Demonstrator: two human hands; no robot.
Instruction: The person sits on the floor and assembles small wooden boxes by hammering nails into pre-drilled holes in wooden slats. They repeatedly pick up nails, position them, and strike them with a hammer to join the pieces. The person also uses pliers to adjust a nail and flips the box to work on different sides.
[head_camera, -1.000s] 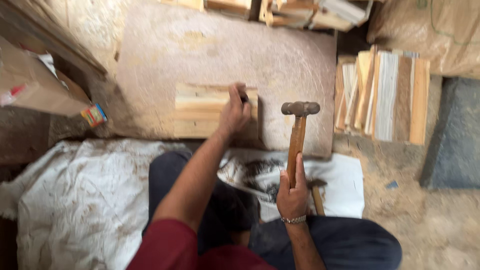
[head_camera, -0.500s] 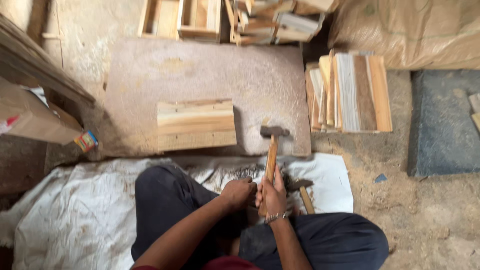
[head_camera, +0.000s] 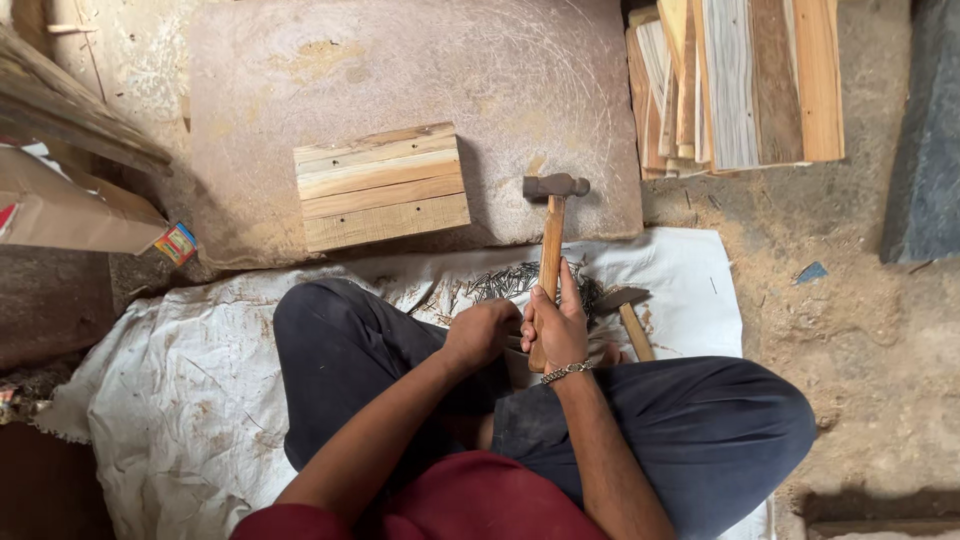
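My right hand (head_camera: 556, 322) grips the wooden handle of a hammer (head_camera: 553, 222), whose metal head rests low over the stone slab (head_camera: 420, 90). Beside it my left hand (head_camera: 483, 332) is curled with its fingers down at a heap of nails (head_camera: 510, 282) on the white sack; whether it holds any is hidden. A small panel of nailed wooden slats (head_camera: 380, 185) lies flat on the slab, to the left of the hammer head. I sit cross-legged behind it.
A second hammer (head_camera: 630, 315) lies on the white sack (head_camera: 170, 390) by my right knee. A stack of wooden slats (head_camera: 740, 80) lies at the upper right, a cardboard box (head_camera: 70, 210) at the left, a dark slab (head_camera: 925, 140) at the far right.
My left hand left the slat panel and came back to the nails by my lap. The hammer came down and nearer to me. The view has shifted toward my legs.
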